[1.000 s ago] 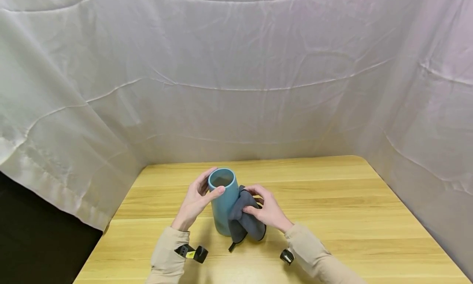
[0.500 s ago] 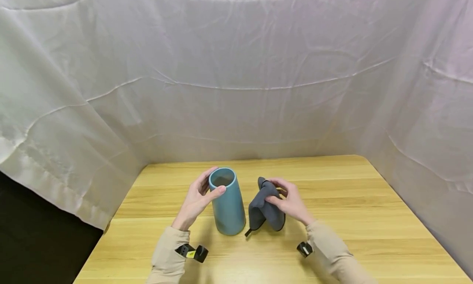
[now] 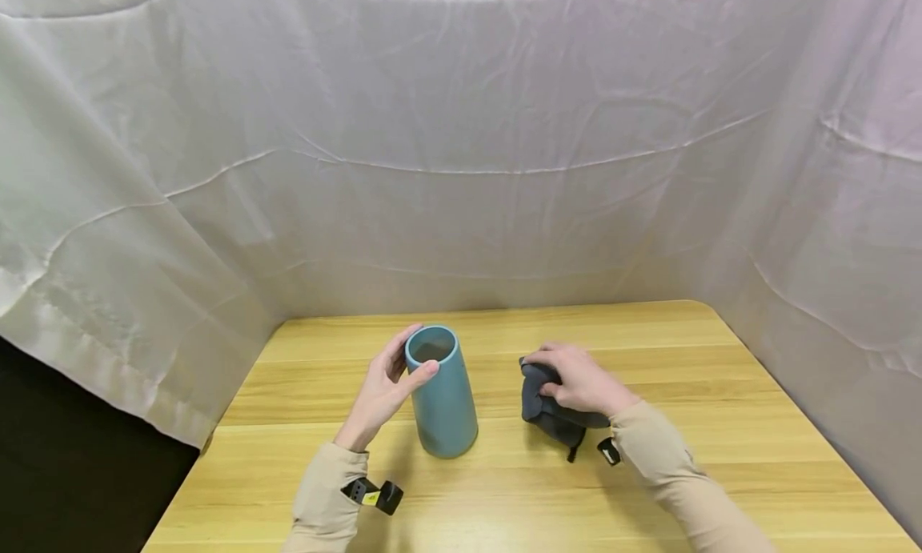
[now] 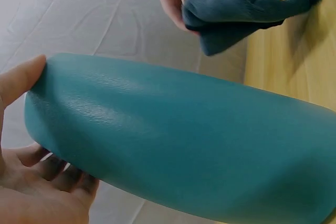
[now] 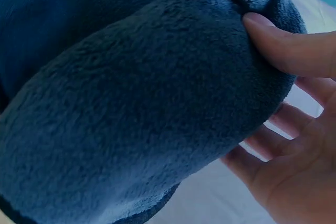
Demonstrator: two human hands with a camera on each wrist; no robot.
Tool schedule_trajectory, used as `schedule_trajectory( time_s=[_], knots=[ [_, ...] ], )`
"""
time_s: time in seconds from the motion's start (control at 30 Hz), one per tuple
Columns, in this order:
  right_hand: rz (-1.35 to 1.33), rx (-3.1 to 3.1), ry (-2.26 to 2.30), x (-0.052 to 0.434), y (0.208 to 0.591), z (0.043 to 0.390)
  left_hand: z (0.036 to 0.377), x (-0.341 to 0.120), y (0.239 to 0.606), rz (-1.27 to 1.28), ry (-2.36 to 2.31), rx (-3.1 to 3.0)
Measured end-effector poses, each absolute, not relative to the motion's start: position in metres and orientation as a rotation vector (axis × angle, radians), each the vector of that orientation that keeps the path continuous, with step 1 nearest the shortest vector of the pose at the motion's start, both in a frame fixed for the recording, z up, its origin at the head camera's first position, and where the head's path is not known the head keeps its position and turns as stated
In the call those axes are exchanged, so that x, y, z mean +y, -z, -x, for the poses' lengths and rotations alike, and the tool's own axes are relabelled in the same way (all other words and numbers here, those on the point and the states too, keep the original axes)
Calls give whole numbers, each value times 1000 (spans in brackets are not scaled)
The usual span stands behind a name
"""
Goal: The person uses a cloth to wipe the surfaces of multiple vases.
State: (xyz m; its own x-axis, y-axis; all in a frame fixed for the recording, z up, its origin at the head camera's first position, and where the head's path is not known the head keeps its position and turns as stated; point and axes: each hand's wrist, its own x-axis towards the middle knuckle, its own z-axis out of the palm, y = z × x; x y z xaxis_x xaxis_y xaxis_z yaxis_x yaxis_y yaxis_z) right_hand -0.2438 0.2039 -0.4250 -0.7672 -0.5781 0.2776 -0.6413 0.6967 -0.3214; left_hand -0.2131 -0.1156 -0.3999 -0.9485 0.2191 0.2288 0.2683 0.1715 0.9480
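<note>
A tall teal vase [image 3: 446, 409] stands upright on the table, its open mouth facing up. My left hand [image 3: 382, 393] grips it near the rim, thumb on the near side and fingers curled behind; the left wrist view shows the vase's smooth, glossy side [image 4: 157, 135]. To the right, my right hand [image 3: 583, 381] pinches a bunched dark grey-blue cloth [image 3: 555, 417] with a small black loop hanging from it. Up close in the right wrist view, the plush cloth [image 5: 147, 93] folds over between thumb and fingers. A gap separates the cloth from the vase.
The wooden table [image 3: 691, 473] has a light grain. Pale grey curtain [image 3: 490, 217] closes in the back and both sides. A dark area [image 3: 72, 457] lies beyond the table's left edge. Small black wrist cameras sit at both beige sleeves.
My right hand has drawn the cloth off the vase's side and carried it rightward, and the cloth has swung round toward the wrist. My left hand and the vase have stayed in place.
</note>
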Motion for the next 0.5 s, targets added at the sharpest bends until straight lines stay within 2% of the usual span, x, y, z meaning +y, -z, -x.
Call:
schedule_trajectory(
  time_s=[0.3,0.5],
  knots=[
    [-1001,-2920,-511,178,462,244,220,-120,417,463,1948,-2321],
    [-964,-2882,-572,185,477,243,229,-133,431,391,1849,-2355]
  ],
)
